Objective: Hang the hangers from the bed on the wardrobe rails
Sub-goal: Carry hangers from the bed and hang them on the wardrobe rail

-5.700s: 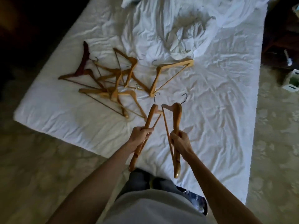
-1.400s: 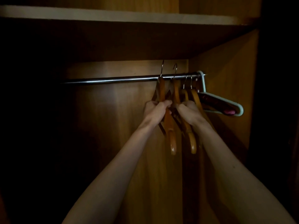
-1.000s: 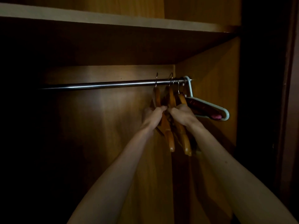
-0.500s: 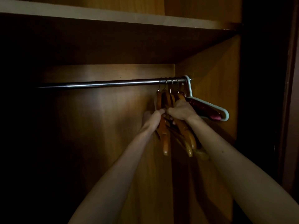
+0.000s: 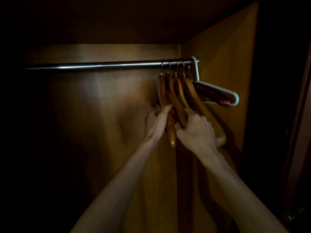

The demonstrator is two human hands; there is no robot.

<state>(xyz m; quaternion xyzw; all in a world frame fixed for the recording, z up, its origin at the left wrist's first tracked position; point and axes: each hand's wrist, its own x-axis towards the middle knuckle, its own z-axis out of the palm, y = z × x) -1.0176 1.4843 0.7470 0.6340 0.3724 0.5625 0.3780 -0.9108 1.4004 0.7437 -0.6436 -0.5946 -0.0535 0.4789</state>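
The two wooden hangers (image 5: 170, 91) had just been hooked onto the rail (image 5: 94, 65) at its right end; the left hand (image 5: 155, 120) and right hand (image 5: 196, 130) still grasped them, ready to release.

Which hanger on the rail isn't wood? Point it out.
The pale green plastic hanger, hooked at the rail's far right end by the wardrobe wall; the others are brown wood.

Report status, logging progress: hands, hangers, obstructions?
Both hands on wooden hangers: left hand, right hand. Hooks on rail. Green hanger crowds right end.
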